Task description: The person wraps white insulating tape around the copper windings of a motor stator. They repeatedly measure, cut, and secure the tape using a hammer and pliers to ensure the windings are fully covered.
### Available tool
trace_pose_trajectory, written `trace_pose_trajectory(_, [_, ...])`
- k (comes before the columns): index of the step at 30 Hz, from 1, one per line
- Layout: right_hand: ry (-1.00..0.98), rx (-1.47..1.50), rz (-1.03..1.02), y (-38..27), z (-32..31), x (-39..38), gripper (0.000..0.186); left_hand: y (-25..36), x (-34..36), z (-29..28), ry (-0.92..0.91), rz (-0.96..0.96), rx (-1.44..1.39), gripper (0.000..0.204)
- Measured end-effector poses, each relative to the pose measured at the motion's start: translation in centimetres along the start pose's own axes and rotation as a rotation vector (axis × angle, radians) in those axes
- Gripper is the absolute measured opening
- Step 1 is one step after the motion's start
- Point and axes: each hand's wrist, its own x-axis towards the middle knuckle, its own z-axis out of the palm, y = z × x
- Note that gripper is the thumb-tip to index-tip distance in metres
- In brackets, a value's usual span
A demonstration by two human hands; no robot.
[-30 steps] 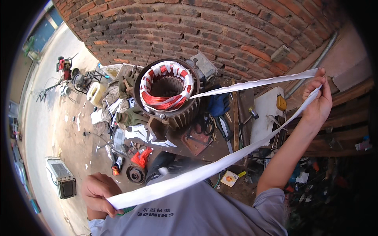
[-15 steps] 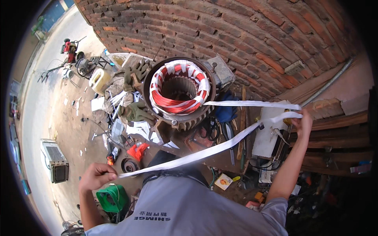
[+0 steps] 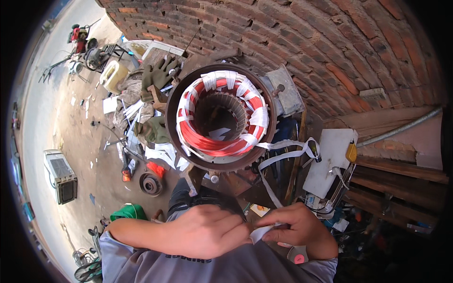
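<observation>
A motor stator (image 3: 214, 150) sits in its round, rusty metal housing (image 3: 173, 120). Its ring of red wire windings is wrapped at intervals with white cloth tape. From the lower right of the windings a loose length of white cloth tape (image 3: 270, 186) loops out and runs down to my hands, close to my chest. My right hand (image 3: 302, 228) pinches the tape between thumb and fingers, a short piece sticking out. Curled at that piece is my left hand (image 3: 212, 231), closed on the tape, its fingertips partly hidden.
A brick wall (image 3: 283, 52) rises behind the stator. Work gloves (image 3: 158, 78) and paper scraps (image 3: 163, 153) lie left of it. To the right are a white box-like piece (image 3: 330, 160) and wooden planks (image 3: 401, 184). A green container (image 3: 128, 212) stands at lower left.
Both hands have come together in front of my chest from wide apart. The tape, stretched between them before, now hangs in slack loops. The stator appears larger and lower in view.
</observation>
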Motion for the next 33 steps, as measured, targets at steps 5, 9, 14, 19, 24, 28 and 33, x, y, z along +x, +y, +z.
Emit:
trace_pose_trajectory(5, [0.074, 0.054, -0.07, -1.5, -2.3, 1.6, 0.017, -2.8, 0.0, -0.5, 0.251, 0.143, 0.021, 0.016])
trace_pose_trajectory(9, [0.144, 0.147, -0.09, -1.7, -3.6, 4.0, 0.016, -4.4, 0.1, -0.9, 0.33, 0.1, 0.039, 0.018])
trace_pose_trajectory(14, [0.31, 0.135, 0.081, -3.4, -6.7, 5.2, 0.014, -7.0, -2.3, -0.6, 0.627, -0.064, -0.109, 0.028])
trace_pose_trajectory(19, [0.331, 0.115, 0.302, -2.9, -9.8, 7.1, 0.011, -9.6, -4.2, 1.1, 0.581, -0.064, -0.305, 0.034])
trace_pose_trajectory(24, [0.279, 0.003, 0.366, -2.7, -10.3, 9.1, 0.008, -10.3, -4.0, 1.3, 0.575, -0.073, -0.337, 0.031])
trace_pose_trajectory(28, [0.184, -0.255, 0.222, -2.3, -9.5, 10.7, 0.008, -10.6, -3.9, 1.3, 0.556, -0.075, -0.309, 0.029])
trace_pose_trajectory(33, [0.153, -0.492, 0.135, -2.6, -8.2, 11.6, 0.007, -10.5, -3.8, 1.7, 0.574, -0.071, -0.27, 0.027])
